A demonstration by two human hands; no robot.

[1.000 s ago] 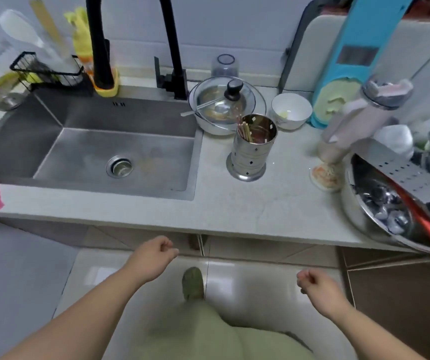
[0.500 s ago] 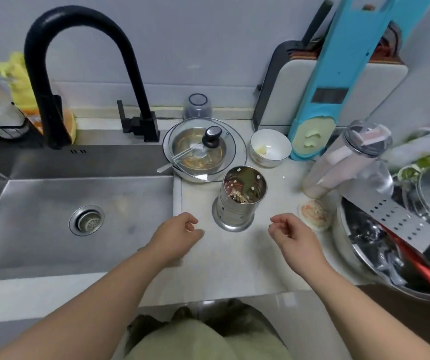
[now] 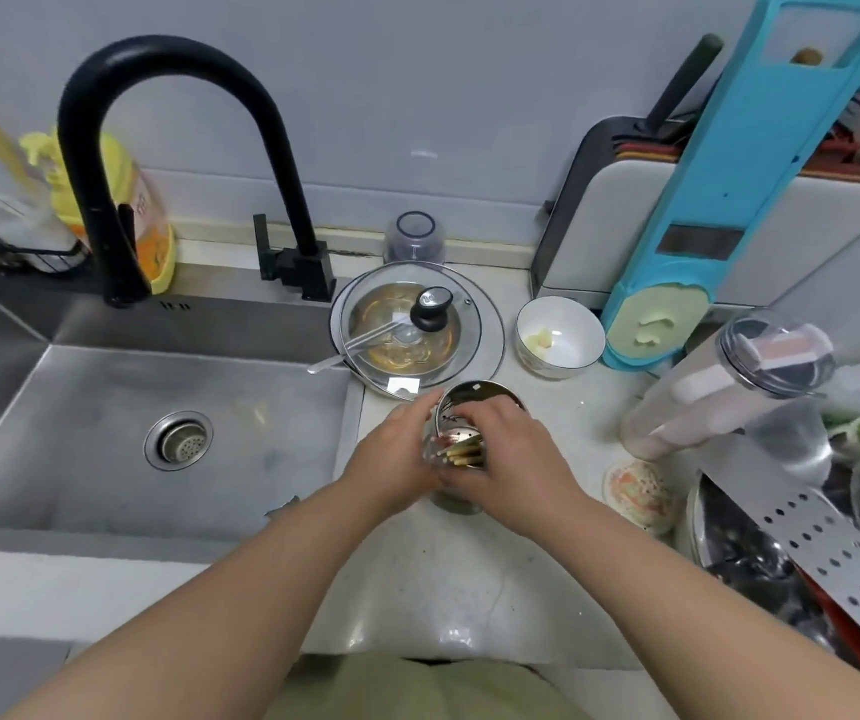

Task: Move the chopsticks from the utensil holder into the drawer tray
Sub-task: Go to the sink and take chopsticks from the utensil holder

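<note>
— Head view: where's your left hand point(image 3: 400, 462)?
— Wrapped around the utensil holder point(image 3: 461, 407), steadying its side.
— And your right hand point(image 3: 508, 454)?
— Over the rim, fingers closing on the chopsticks point(image 3: 461, 456) inside

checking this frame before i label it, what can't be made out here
Head view only:
- Drawer tray: nowhere in frame.
- Chopsticks: only the tips show; the right hand covers the rest, so count and grip are unclear.
- Utensil holder: lower body hidden behind both hands; the left hand is at its side.
</note>
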